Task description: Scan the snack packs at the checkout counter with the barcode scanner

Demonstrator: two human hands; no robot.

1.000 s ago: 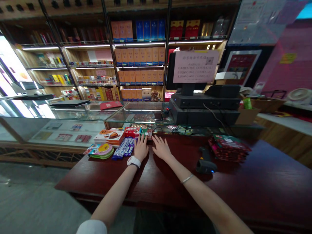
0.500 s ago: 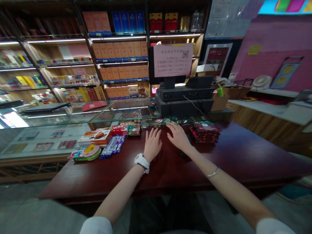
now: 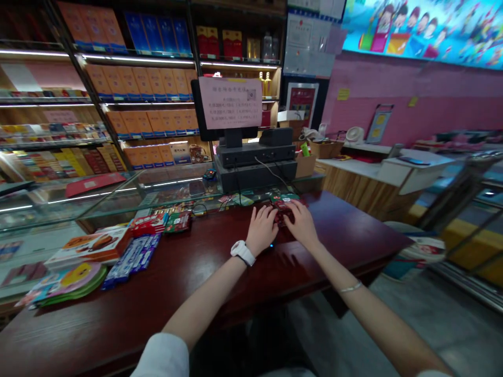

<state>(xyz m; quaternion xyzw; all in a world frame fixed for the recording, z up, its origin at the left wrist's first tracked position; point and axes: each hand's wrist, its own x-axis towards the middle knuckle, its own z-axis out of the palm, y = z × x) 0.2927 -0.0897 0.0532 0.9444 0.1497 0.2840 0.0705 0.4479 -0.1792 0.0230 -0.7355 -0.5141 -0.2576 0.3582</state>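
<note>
Both hands are at a stack of red and green packets (image 3: 283, 200) near the back of the dark red table (image 3: 188, 267). My left hand (image 3: 262, 228), with a white watch at the wrist, has its fingers curled at the stack's left and front side. My right hand (image 3: 302, 224) lies over the stack's right front part, thumb toward the left hand. The hands cover much of the packets, and whether any packet is lifted cannot be made out.
Purple packets (image 3: 133, 256), an orange and white box (image 3: 92, 246), round-edged colourful packs (image 3: 70, 283) and red-green packets (image 3: 177, 222) lie at the left. Behind stand a glass counter (image 3: 157, 195) and a monitor with a paper sign (image 3: 230, 102).
The view has turned to the right. My hands, earlier apart and left of the stack with fingers spread, have moved right onto the red and green packets and closed in around them.
</note>
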